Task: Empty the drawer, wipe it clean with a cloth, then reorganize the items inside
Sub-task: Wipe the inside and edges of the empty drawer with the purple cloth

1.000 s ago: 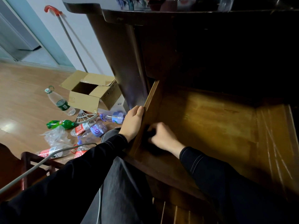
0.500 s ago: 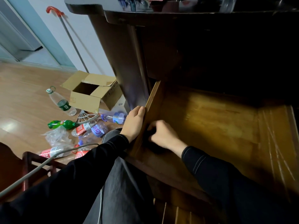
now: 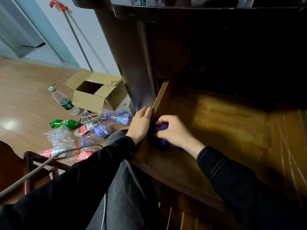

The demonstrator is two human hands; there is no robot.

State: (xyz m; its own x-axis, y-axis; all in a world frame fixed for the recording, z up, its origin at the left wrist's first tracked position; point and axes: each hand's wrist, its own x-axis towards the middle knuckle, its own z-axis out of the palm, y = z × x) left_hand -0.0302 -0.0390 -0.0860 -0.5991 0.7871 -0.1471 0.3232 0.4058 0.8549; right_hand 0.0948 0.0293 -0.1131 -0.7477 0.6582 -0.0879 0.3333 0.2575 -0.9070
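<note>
Your left hand [image 3: 140, 125] lies against the outer face of the drawer's left side wall. Its fingers are fairly straight and the thumb runs along the wall's top edge. It is braced there rather than wrapped around anything.

Your right hand [image 3: 174, 131] is inside the drawer [image 3: 216, 130], at the near left corner. Its fingers are curled tight around a bunched purple cloth [image 3: 162, 127]. The cloth sits just beside the inner face of the same side wall, with part of it trailing under your wrist onto the drawer bottom. Only that wall separates your two hands.

The drawer is pulled out from the dark wooden desk [image 3: 132, 63]. The wooden bottom you can see is bare, and the back of it is lost in shadow under the desk top.

To the left, on the wood floor:
- An open cardboard box [image 3: 93, 98] sits beside the desk leg.
- A clear bottle [image 3: 64, 101] with a green label lies just left of the box.
- A green bottle [image 3: 64, 123] lies on its side, nearer to you than the clear one.
- Several crushed bottles with red or purple labels lie scattered around them.

A pole [image 3: 74, 34] with a red handle leans against the wall behind the box. A grey cable [image 3: 41, 165] crosses a chair arm at lower left.
</note>
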